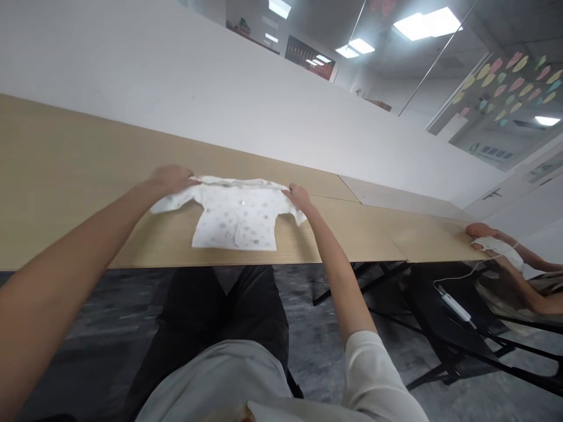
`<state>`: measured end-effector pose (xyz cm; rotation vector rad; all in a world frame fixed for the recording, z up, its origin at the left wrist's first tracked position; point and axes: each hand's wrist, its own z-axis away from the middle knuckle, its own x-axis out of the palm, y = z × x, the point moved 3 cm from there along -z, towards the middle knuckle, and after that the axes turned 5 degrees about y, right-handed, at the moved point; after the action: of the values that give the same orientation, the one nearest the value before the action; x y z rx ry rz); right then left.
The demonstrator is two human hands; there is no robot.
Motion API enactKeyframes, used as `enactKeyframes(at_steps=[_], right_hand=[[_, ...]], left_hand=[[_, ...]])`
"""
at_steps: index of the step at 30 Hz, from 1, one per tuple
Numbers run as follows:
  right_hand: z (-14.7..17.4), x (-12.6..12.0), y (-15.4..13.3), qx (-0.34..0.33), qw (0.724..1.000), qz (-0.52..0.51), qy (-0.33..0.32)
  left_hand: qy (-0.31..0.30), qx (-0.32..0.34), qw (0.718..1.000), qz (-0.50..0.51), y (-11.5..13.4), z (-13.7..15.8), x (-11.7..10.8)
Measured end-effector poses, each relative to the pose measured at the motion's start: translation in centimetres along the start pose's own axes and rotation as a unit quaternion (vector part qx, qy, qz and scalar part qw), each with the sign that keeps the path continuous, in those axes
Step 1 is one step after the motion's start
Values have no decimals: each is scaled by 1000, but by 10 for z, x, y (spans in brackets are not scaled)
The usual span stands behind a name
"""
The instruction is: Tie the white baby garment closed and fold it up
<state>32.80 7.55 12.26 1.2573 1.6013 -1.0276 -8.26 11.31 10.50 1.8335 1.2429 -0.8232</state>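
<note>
A small white baby shirt point(233, 217) with a faint scattered print and long sleeves is spread out in front of me. Its lower hem points toward my body, near the table's front edge. My left hand point(173, 179) pinches it at the left shoulder, and that sleeve hangs out to the left below my fingers. At the opposite shoulder my right hand point(299, 195) grips the cloth, with the shorter-looking right sleeve beneath it. The upper edge between both hands is drawn fairly straight and looks slightly lifted.
The long wooden table point(65, 176) runs along a white wall point(176, 88) with glass above. At the far right another person's arms point(523, 275) handle a white cloth point(501, 249). A black folding chair point(457, 328) holds a white power strip point(455, 306) with a cable.
</note>
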Motion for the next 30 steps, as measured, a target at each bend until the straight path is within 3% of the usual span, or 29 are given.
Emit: enactKeyframes(at_steps=[2,5,8,12,17,24,30], right_hand=[[-12,-24,-2,30,996,37,71],[-20,-49,-1,54,980,86,174],[-10,-47,3,1,971,134,200],[33,-8,11,-176,960,172,136],[101,35,25,-314,929,187,52],[144,42,38,-293,935,176,-89],[140,43,54,-191,960,182,-99]], left_hand=[[18,-16,998,-61,5,-15,-23],[138,-3,987,-86,15,-9,-54],[124,68,979,-145,17,27,-49],[39,205,963,-172,3,91,-12],[40,227,966,-116,-8,151,4],[-63,130,987,-70,-13,174,-8],[-53,38,996,-55,-32,177,-9]])
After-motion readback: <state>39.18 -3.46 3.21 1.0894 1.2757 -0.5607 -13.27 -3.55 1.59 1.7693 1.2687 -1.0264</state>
